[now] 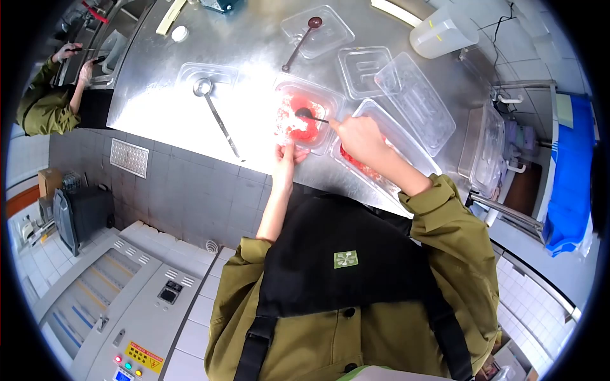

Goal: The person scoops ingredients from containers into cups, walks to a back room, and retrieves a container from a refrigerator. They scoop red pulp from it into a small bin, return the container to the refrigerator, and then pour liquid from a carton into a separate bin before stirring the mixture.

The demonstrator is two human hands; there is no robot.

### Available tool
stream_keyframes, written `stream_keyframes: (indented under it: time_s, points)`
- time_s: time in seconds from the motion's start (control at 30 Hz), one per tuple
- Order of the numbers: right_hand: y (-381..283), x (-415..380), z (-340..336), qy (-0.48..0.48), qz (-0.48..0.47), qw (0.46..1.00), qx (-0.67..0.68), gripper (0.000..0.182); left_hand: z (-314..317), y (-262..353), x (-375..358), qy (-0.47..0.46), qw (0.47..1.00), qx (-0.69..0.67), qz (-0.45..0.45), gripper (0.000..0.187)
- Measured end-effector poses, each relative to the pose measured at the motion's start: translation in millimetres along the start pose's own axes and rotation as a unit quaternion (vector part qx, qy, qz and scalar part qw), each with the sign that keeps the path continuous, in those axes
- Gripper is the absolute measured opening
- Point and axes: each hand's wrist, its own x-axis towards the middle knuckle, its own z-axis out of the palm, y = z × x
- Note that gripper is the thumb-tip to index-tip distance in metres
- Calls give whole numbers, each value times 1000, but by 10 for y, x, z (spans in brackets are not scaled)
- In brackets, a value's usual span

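My right hand (362, 140) is closed round the handle of a dark spoon (305, 113), whose bowl rests in red, pulpy food (300, 127). That food lies in a clear square plastic container (332, 95) on the steel table. At the container's near edge, my left hand (287, 159) grips the rim, fingers partly hidden beneath it. Under my right forearm stands a longer clear container (406, 149) with red bits and liquid inside. Glare washes out the left side of the square container.
Left on the steel table (152, 82) lies a metal ladle (219, 120) across a clear lid. A dark red spoon (298, 44) rests on another lid behind. More clear lids (416, 101) and a white jug (443, 33) stand right. A co-worker (51, 105) works far left.
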Motion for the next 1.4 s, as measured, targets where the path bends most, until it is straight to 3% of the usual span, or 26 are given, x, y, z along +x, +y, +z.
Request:
stream_keyframes:
  time_s: [0.1, 0.2, 0.27, 0.33, 0.43, 0.5, 0.63, 0.7, 0.77, 0.8, 0.87, 0.97, 1.0, 1.1, 1.2, 1.27, 1.3, 1.33, 1.37, 1.4]
  points:
    - [45, -95, 44, -33, 15, 999, 2, 33, -21, -27, -7, -10, 1000, -18, -5, 32]
    - [82, -285, 10, 12, 51, 998, 36, 26, -40, -59, -31, -20, 999, -33, 5, 33]
    - [149, -501, 29, 33, 126, 974, 183, 26, -32, -21, -116, -18, 999, -35, -3, 32]
    - [242, -742, -30, 61, 213, 918, 330, 22, -39, -25, -194, 7, 1000, -2, -8, 28]
    - [333, -1364, 178, 170, 256, 825, 474, 20, -141, -36, -321, 32, 992, 118, 15, 21]
    - [256, -1793, 83, 101, 382, 719, 572, 20, -41, 131, -482, 27, 979, 193, 65, 18]
    - [35, -2470, 427, 114, 439, 649, 611, 24, 537, 520, -564, -48, 944, 269, 183, 23]
    - [-60, -2633, 514, 127, 453, 615, 633, 25, 922, 740, -416, -154, 884, 363, 250, 23]
    - [-160, -2686, 504, 151, 476, 585, 639, 25, 1267, 936, -389, -180, 864, 387, 267, 22]
    - [-180, -2716, 505, 175, 461, 605, 625, 24, 1314, 985, -367, -152, 845, 419, 295, 23]
    - [-222, -2791, 488, 203, 475, 584, 626, 25, 1292, 1173, -283, -90, 797, 484, 350, 26]
    - [-241, -2913, 536, 229, 478, 577, 621, 24, 1010, 1182, -99, -13, 685, 672, 281, 33]
    - [-233, -2951, 621, 234, 476, 588, 611, 24, 811, 1034, 40, -13, 629, 716, 301, 37]
    - [-217, -2959, 705, 246, 474, 601, 596, 25, 547, 934, -87, -79, 593, 735, 319, 36]
    - [-190, -2907, 719, 230, 466, 606, 602, 25, 203, 895, -333, -136, 776, 588, 181, 36]
    - [-139, -2843, 701, 211, 459, 612, 608, 25, -221, 830, -492, -161, 839, 516, 64, 37]
    - [-130, -2792, 654, 203, 458, 614, 610, 25, -516, 727, -616, -172, 923, 343, 20, 30]
    - [-130, -2741, 622, 196, 457, 615, 612, 25, -866, 573, -733, -178, 971, 156, -24, 24]
    - [-147, -2689, 597, 187, 460, 613, 615, 25, -1334, 277, -805, -315, 938, -136, -50, 11]
    - [-135, -2641, 559, 173, 459, 616, 616, 24, -1476, 17, -1174, -100, 969, -224, -34, 40]
